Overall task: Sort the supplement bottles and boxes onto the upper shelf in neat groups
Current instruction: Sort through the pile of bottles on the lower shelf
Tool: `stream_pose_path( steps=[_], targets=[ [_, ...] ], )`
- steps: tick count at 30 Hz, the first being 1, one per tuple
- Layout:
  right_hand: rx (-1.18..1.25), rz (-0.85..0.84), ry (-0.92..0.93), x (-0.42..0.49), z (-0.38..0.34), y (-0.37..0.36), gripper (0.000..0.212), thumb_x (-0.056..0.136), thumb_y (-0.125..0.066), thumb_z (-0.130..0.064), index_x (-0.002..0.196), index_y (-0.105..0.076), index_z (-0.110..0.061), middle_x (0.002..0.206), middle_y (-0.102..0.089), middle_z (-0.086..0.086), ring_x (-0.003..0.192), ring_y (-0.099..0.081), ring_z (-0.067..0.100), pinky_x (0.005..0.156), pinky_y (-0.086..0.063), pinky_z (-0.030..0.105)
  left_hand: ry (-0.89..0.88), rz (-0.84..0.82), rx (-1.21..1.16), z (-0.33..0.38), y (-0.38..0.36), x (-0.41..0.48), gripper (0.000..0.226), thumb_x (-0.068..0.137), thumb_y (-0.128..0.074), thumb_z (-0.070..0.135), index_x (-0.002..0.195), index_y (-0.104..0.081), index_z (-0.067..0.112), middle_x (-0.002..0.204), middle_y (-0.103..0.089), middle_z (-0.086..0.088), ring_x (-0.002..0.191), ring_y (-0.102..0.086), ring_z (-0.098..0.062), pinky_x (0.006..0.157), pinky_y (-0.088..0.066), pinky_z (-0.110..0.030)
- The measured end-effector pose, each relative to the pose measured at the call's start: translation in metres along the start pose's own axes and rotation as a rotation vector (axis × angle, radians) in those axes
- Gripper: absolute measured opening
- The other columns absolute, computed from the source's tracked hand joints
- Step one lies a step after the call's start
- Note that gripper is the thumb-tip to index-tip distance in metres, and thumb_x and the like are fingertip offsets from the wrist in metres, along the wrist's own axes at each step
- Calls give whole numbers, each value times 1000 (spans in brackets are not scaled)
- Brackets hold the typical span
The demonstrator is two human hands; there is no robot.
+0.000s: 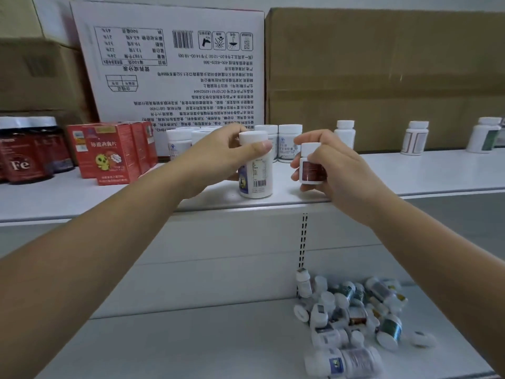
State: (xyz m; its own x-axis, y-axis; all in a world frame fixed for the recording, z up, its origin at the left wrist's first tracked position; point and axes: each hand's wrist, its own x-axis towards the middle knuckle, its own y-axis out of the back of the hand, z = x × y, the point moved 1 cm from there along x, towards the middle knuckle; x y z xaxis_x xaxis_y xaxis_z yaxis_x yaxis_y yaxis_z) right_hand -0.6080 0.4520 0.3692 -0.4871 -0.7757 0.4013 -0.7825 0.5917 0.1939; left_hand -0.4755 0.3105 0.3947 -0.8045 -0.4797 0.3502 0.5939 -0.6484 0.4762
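Observation:
My left hand (218,154) grips a tall white bottle (255,173) with a blue label and barcode; the bottle stands upright near the front edge of the upper shelf (410,173). Just right of it, my right hand (330,165) holds a smaller white bottle (310,166) with a dark red label above the shelf edge. Behind my hands stands a group of white bottles (288,143). Red boxes (109,154) and dark "Fe" bottles (30,151) stand at the shelf's left. A heap of loose bottles (352,318) lies on the lower shelf.
A white printed carton (175,64) and brown cartons (382,77) line the back of the upper shelf. Three single white bottles (415,138) stand spaced along the right. A slotted shelf upright (303,236) runs down behind the lower shelf (191,346).

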Motion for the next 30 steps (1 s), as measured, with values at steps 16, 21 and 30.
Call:
stream_pose_path(
  steps=[16,21,30],
  targets=[
    [96,-136,-78,23,6,31,26,94,-45,-8,112,-59,-21,96,-64,8,85,-65,20,77,-55,35,-14,-92,63,3,0,16,26,84,-68,23,108,-59,28,102,-69,4,89,-69,-4,67,-57,-19],
    [119,-38,-99,28,14,62,21,93,-48,-8,109,-58,-18,95,-66,7,84,-66,21,78,-57,36,-57,-97,17,18,-24,40,44,64,-78,37,101,-61,18,94,-74,-2,85,-72,-11,67,-59,-26],
    [94,1,-135,43,38,167,18,91,-51,-5,107,-58,-11,92,-61,12,80,-66,22,78,-57,36,-88,-24,132,64,-122,107,34,81,-72,33,108,-60,16,93,-73,0,76,-72,-5,57,-56,-20]
  ],
)
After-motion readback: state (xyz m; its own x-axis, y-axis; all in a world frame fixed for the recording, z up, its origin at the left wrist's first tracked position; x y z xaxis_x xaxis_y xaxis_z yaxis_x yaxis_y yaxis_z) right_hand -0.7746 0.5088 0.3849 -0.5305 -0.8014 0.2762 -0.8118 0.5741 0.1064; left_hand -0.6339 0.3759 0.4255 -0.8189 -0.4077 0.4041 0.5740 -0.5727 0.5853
